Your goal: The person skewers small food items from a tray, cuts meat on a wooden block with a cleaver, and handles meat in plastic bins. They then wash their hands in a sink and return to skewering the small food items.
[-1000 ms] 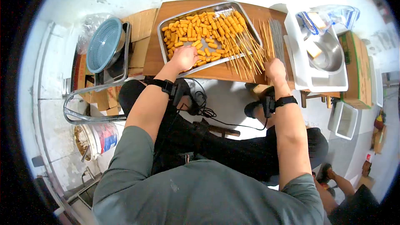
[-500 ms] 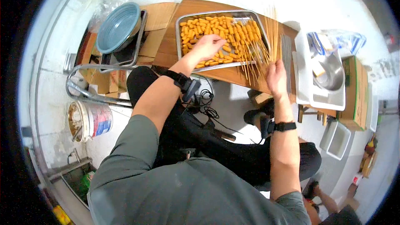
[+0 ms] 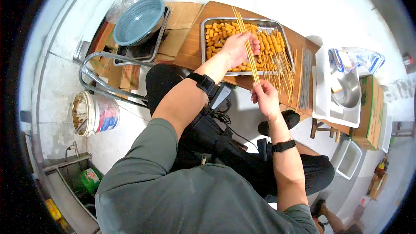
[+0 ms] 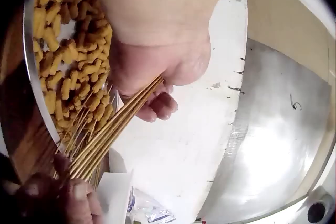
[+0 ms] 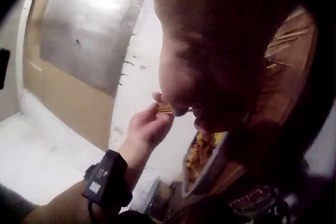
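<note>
A small bundle of thin wooden sticks (image 3: pixel 248 47) is held slanting over the metal tray (image 3: pixel 203 43) in the head view. My left hand (image 3: pixel 239 51) grips it around its middle, thumb across the sticks. The fingers of my right hand (image 3: pixel 266 97) pinch the lower ends at the tray's near edge. In the left wrist view the sticks (image 4: pixel 118 129) run between both hands. Short orange pieces (image 3: pixel 215 32) lie loose in the tray, and skewered pieces (image 3: pixel 271 43) lie at its right side.
More wooden sticks and a bunch of grey sticks (image 3: pixel 306 78) lie right of the tray. Farther right is a white basin (image 3: pixel 320 86) with a steel bowl (image 3: pixel 349 93). A blue basket (image 3: pixel 138 21) stands at the left, a bucket (image 3: pixel 86 115) below it.
My right hand has brought a bundle of sticks leftward from the table's right side. My left hand has risen from the loose pieces and now grips that bundle. The head view has shifted.
</note>
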`<action>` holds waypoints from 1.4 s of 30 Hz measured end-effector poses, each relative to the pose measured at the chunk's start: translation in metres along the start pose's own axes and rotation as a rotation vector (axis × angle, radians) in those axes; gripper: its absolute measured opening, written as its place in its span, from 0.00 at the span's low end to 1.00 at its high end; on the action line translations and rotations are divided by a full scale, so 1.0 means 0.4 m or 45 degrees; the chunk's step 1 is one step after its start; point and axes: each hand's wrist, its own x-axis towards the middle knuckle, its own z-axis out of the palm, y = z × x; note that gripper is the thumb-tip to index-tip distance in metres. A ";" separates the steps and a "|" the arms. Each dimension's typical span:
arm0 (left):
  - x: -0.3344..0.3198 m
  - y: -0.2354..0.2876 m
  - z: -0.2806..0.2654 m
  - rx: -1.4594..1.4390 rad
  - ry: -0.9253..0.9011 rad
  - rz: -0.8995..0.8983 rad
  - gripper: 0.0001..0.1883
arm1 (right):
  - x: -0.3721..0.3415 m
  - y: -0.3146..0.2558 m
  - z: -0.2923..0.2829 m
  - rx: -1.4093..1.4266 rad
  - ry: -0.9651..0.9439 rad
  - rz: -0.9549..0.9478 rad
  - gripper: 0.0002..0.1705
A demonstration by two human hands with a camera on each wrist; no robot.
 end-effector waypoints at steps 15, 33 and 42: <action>-0.021 -0.063 -0.005 0.234 -0.184 -0.163 0.13 | 0.035 0.010 -0.019 0.227 -0.109 -0.041 0.09; -0.021 0.161 -0.188 3.380 0.071 -0.386 0.22 | 0.024 0.071 -0.016 -0.103 0.150 0.065 0.09; -0.030 0.101 -0.196 3.408 -0.109 -0.430 0.19 | 0.037 0.124 -0.008 -0.159 0.167 0.009 0.12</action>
